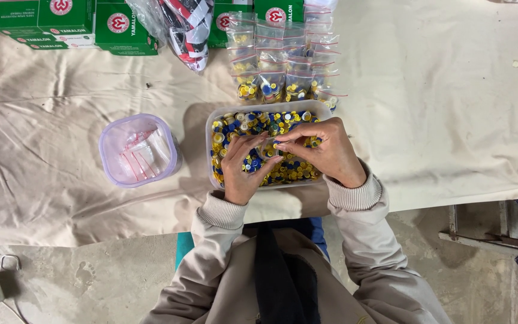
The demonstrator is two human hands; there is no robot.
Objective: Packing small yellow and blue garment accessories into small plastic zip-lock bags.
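Wrinkled cloth point(427, 108); glossy round buttons point(295, 171).

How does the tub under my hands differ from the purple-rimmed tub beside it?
The tub under the hands is heaped with yellow, blue and white buttons; the purple-rimmed tub holds only empty zip bags. The button tub is longer and clear-rimmed, the other squarer. Both hands, left and right, work over the button tub. Both tubs are translucent plastic on cloth.

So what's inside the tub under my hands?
The tub holds yellow, blue and white buttons. Both hands cover the middle, so what lies beneath them is hidden.
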